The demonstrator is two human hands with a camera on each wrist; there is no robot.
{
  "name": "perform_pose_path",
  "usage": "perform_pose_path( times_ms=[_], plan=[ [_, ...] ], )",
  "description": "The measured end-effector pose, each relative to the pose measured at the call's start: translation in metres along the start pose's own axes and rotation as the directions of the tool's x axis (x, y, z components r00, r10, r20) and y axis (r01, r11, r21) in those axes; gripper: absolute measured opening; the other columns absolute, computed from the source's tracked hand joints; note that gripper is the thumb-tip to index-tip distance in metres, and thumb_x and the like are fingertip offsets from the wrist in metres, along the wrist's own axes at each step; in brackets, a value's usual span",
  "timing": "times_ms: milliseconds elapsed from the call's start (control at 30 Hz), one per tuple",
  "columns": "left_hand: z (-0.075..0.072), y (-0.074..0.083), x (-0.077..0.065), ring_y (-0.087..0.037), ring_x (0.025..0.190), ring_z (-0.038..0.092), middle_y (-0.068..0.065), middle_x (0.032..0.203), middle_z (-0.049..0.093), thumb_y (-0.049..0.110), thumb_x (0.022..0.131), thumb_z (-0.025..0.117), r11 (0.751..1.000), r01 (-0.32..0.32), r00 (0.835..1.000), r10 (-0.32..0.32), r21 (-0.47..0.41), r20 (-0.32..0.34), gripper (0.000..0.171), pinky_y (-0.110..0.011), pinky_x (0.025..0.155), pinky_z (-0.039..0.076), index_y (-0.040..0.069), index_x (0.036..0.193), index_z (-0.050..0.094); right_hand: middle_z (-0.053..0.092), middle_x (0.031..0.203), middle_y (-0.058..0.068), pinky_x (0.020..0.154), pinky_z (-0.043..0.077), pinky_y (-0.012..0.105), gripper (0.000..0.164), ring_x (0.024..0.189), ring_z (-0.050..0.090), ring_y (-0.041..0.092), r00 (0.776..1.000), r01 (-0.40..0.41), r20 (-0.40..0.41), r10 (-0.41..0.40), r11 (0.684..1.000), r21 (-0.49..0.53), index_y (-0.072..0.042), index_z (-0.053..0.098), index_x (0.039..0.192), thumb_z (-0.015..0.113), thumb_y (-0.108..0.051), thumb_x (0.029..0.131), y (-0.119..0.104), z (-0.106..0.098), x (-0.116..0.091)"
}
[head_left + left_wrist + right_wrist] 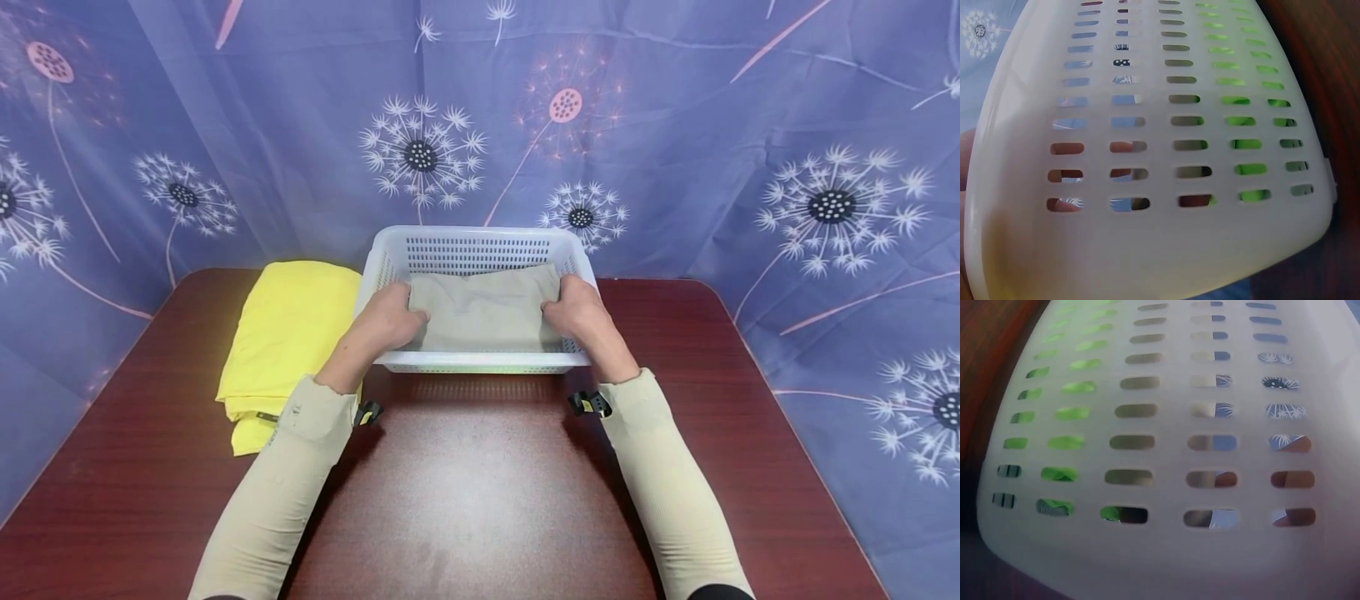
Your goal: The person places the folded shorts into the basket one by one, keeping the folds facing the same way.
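Observation:
A white plastic basket (pixel 480 360) stands at the back middle of the table. Inside it lies a folded beige cloth (pixel 483 308), gripped at its left side by my left hand (pixel 390 317) and at its right side by my right hand (pixel 583 315). Both thumbs lie over the cloth; most of the other fingers are hidden. Through the slots of the basket wall (pixel 1160 250) in the left wrist view, a bright green cloth (pixel 1250 169) shows below the beige one. The right wrist view also shows green cloth (pixel 1072 414) through the wall.
A folded yellow garment (pixel 292 333) lies on the table left of the basket, close to my left forearm. The dark red wooden table (pixel 465 492) extends in front and to the right. A purple dandelion-print curtain (pixel 480 108) hangs behind and at both sides.

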State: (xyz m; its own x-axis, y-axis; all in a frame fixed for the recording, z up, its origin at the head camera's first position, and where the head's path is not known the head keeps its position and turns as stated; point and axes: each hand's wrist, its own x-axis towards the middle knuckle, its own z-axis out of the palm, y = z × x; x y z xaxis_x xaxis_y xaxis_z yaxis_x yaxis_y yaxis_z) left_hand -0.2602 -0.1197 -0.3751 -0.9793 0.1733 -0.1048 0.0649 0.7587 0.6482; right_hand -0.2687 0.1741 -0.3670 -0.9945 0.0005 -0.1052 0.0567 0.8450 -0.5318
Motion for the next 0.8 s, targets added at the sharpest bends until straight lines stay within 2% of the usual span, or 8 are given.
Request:
perform_pose_path(
  times_ms=[300, 500, 800],
  plan=[
    [-0.002, 0.0, -0.004, -0.04, 0.138, 0.05, -0.031, 0.157, 0.046, 0.018, 0.099, 0.061, 1.0, -0.013, 1.0, 0.013, -0.018, 0.006, 0.068, -0.056, 0.119, 0.04, -0.015, 0.154, 0.037, 0.063, 0.12, 0.028, 0.095, 0.052, 0.052, 0.036, 0.102, 0.059, 0.037, 1.0, 0.008, -0.013, -0.008, 1.0, -0.023, 0.011, 0.057, 0.122, 0.061, -0.017, 0.099, -0.002, -0.002, -0.003],
    [-0.005, 0.0, -0.004, -0.039, 0.125, 0.054, -0.03, 0.149, 0.052, 0.022, 0.098, 0.059, 1.0, -0.006, 1.0, 0.006, 0.004, 0.023, 0.062, -0.055, 0.114, 0.044, -0.015, 0.146, 0.046, 0.063, 0.118, 0.027, 0.096, 0.052, 0.052, 0.035, 0.102, 0.058, 0.037, 1.0, 0.017, -0.019, -0.018, 1.0, -0.02, 0.009, 0.057, 0.12, 0.062, -0.018, 0.098, -0.002, -0.004, -0.006],
    [-0.009, 0.004, -0.006, -0.041, 0.142, 0.048, -0.03, 0.161, 0.042, 0.024, 0.098, 0.058, 1.0, 0.001, 0.999, -0.001, 0.013, 0.037, 0.071, -0.056, 0.118, 0.041, -0.015, 0.153, 0.039, 0.065, 0.113, 0.024, 0.092, 0.052, 0.051, 0.034, 0.1, 0.059, 0.035, 0.999, 0.041, -0.014, -0.041, 0.999, -0.025, 0.007, 0.06, 0.117, 0.064, -0.021, 0.098, -0.002, -0.009, -0.012]
  ],
)
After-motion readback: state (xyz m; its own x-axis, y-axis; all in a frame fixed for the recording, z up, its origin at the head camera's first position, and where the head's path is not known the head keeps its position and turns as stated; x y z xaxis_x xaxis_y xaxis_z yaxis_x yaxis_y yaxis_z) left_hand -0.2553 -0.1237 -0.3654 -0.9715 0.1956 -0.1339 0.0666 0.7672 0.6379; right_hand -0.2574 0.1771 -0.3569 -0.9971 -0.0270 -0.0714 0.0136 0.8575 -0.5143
